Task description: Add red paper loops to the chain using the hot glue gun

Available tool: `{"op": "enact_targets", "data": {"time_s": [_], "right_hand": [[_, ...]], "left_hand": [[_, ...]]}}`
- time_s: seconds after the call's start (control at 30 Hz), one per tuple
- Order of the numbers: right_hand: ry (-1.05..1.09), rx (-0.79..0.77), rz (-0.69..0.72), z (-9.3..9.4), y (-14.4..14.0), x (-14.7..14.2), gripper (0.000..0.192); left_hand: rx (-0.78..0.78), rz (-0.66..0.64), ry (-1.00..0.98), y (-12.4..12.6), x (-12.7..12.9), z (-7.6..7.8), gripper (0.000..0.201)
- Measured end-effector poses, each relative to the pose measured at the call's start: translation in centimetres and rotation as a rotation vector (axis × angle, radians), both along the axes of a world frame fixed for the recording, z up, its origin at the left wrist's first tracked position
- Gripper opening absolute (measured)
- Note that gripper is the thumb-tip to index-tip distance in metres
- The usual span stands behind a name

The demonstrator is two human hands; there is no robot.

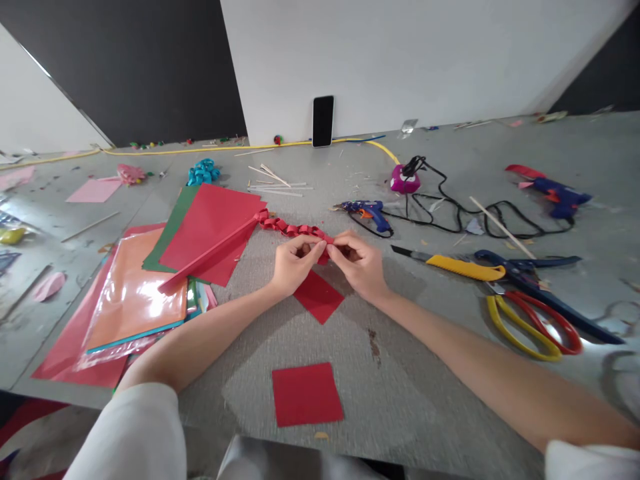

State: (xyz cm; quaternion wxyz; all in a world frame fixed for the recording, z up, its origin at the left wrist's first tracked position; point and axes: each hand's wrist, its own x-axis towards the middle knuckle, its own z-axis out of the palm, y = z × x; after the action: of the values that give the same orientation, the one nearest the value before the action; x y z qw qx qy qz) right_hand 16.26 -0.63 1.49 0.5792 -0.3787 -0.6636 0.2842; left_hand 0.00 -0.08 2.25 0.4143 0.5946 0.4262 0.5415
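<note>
A red paper chain (290, 229) of folded, curled links runs from the end of a rolled red paper stick (213, 257) to my fingers. My left hand (296, 263) pinches its right end between thumb and fingertips. Close beside it, my right hand (361, 265) pinches the same end, and the thumbs nearly meet. The fingertips hide the exact fold there. Below my hands lies a red paper square (320, 298), partly under my left hand. A second red paper square (307, 395) lies flat nearer to me.
Left are red paper sheets (215, 223) and an orange pack in plastic (143, 287). A glue gun (367, 212) with black cord lies ahead. To the right lie a yellow cutter (465, 267), scissors (525, 327) and another glue gun (560, 193). A phone (323, 121) leans on the wall.
</note>
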Motion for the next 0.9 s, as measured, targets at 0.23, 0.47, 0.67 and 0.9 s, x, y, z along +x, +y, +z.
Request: {"op": "enact_targets", "data": {"time_s": [0.23,0.47,0.67,0.9], "right_hand": [[-0.043,0.034,-0.008,0.14,0.41,0.24,0.025],[-0.082,-0.01,-0.004,-0.04,0.36,0.3,0.03],[-0.017,-0.104,0.018,-0.02,0.02,0.21,0.027],[-0.036,-0.087,0.009,-0.12,0.32,0.34,0.03]], "left_hand": [[-0.027,-0.019,-0.003,0.29,-0.1,-0.47,0.035],[-0.053,0.007,-0.044,0.37,-0.08,-0.5,0.036],[-0.038,-0.003,-0.078,0.09,0.02,-0.17,0.036],[-0.021,0.014,-0.012,0.24,-0.07,-0.86,0.033]]}}
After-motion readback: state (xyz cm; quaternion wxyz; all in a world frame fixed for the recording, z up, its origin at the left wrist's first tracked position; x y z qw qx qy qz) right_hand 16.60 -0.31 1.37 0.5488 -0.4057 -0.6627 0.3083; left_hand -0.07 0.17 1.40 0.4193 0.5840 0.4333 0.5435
